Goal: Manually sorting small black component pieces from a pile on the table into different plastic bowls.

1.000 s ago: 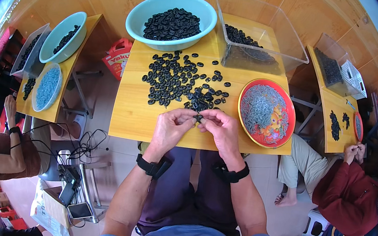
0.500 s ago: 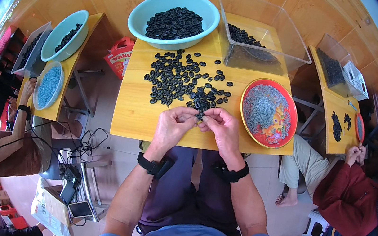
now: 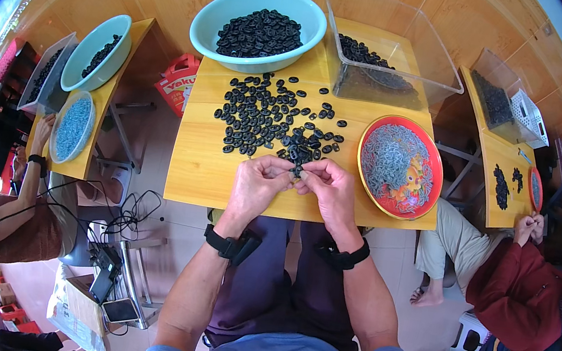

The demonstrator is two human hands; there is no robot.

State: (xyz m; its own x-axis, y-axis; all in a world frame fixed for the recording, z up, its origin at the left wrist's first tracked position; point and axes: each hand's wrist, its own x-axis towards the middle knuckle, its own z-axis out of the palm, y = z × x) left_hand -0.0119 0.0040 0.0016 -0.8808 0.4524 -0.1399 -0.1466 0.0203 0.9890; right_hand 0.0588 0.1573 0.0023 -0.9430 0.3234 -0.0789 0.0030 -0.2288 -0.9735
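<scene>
My left hand (image 3: 259,181) and my right hand (image 3: 328,185) meet over the near edge of the yellow table. Fingertips of both pinch one small black oval plastic piece (image 3: 297,171) between them; the fingers partly cover it. Just beyond lies a dense clump of like black pieces (image 3: 304,147), and a wider scatter of black oval pieces (image 3: 253,118) with holes spreads to the left. Right of my right hand stands a red round tray (image 3: 436,169) with a yellow rim, holding many small grey-blue pin-like parts (image 3: 390,154).
At the table's back are a light-blue basin (image 3: 203,37) heaped with black pieces and a clear plastic bin (image 3: 443,76) holding more. Neighbours sit at side tables (image 3: 109,103) (image 3: 497,204) left and right. Black cables (image 3: 129,219) and a metal stand (image 3: 133,277) are at lower left.
Almost nothing differs. My two hands stay pinched together at the same spot over the table edge, with only a very slight shift of the whole view.
</scene>
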